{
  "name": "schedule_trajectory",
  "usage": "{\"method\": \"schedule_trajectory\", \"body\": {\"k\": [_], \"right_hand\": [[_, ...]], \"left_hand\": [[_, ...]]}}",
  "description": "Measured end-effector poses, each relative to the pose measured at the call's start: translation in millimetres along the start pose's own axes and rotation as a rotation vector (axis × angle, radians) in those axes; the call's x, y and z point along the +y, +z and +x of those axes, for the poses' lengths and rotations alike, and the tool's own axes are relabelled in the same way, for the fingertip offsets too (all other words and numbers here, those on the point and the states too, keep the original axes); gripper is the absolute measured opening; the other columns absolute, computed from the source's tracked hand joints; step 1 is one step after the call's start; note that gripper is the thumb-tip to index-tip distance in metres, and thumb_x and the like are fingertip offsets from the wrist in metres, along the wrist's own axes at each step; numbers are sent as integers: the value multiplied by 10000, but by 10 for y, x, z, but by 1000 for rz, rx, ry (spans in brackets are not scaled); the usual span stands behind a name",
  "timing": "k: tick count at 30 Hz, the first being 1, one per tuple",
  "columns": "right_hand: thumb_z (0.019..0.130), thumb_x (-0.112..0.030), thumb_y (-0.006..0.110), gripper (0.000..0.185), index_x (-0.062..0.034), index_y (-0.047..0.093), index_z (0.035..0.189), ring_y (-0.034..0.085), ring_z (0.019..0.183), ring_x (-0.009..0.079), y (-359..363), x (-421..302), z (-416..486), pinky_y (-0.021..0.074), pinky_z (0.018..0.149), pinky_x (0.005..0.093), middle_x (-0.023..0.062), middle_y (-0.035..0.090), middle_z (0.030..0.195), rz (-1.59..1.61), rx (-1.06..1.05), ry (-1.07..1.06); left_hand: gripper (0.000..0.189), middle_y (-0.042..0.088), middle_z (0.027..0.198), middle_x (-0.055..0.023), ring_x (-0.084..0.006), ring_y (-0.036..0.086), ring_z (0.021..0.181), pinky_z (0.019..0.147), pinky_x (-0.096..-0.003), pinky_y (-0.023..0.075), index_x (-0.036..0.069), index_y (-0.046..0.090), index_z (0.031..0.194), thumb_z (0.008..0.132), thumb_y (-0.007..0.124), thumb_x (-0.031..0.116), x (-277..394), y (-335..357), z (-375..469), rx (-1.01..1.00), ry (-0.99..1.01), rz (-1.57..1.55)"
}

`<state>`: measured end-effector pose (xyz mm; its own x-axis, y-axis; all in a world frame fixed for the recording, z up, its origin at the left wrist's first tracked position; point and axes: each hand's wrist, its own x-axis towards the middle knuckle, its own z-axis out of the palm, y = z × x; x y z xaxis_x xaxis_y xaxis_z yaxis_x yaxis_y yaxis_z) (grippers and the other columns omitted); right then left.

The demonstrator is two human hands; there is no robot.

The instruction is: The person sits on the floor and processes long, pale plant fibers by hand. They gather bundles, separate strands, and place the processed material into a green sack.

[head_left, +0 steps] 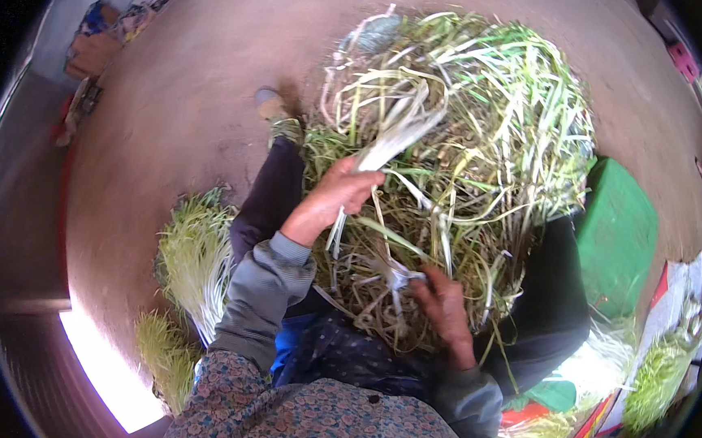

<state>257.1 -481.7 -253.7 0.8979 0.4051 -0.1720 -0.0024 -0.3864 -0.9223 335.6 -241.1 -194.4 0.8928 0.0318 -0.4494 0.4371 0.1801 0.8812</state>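
Note:
My left hand [337, 198] is closed around a bundle of long pale plant stalks [403, 131], whose frayed leafy part extends up and to the right, with short white ends below the fist. Lower right of it, my right hand [442, 305] has its thumb and fingertips on some whitish stalk pieces [401, 276]. Both hands are above a large heap of green and yellowed leaves and stalks [510, 126], which lies between my legs and spreads out in front. Exactly how the right fingers grip the whitish pieces is partly hidden.
Bunches of pale green stalks [196, 251] lie left of my leg, with another bunch [164, 352] behind. A green plastic container [615, 237] stands at the right. More bunches [660, 375] lie at the lower right. Cardboard and cloths [94, 51] are by the left wall.

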Motion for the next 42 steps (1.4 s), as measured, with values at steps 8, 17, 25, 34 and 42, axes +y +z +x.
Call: {"method": "schedule_trajectory", "body": {"k": [8, 17, 25, 34, 42], "right_hand": [[789, -194, 601, 318, 31, 561, 1010, 552, 722, 186, -252, -182, 168, 453, 643, 286, 98, 589, 830, 54, 247, -138], [867, -270, 515, 396, -32, 430, 1172, 505, 494, 101, 522, -1009, 934, 410, 459, 211, 19, 537, 616, 800, -311, 76], [827, -134, 542, 118, -38, 510, 889, 398, 401, 73, 666, -847, 1035, 340, 373, 188, -1, 471, 542, 1347, -163, 46], [869, -178, 493, 257, -14, 514, 1065, 430, 420, 82, 598, -797, 945, 330, 375, 209, 10, 477, 535, 1051, -160, 167], [847, -153, 502, 112, -44, 525, 840, 439, 429, 95, 676, -647, 1058, 335, 368, 226, 11, 484, 533, 1325, -88, 186]], "left_hand": [[65, 379, 455, 54, -32, 299, 331, 299, -192, 206, 58, 557, 829, 790, 609, 65, 249, -351, -606, 99, 205, -347], [72, 398, 473, 54, -23, 300, 348, 317, -186, 216, 57, 568, 863, 799, 600, 70, 100, -261, -767, 113, 182, -326], [48, 387, 465, 54, -20, 296, 341, 322, -187, 211, 63, 564, 847, 813, 587, 87, 3, -310, -705, 138, 188, -292], [39, 366, 448, 59, -26, 282, 329, 320, -191, 189, 79, 543, 827, 818, 579, 90, -58, -249, -590, 123, 92, -329], [36, 358, 441, 54, -28, 285, 338, 331, -193, 203, 80, 548, 856, 838, 553, 111, -168, -285, -600, 84, 90, -313]]}}
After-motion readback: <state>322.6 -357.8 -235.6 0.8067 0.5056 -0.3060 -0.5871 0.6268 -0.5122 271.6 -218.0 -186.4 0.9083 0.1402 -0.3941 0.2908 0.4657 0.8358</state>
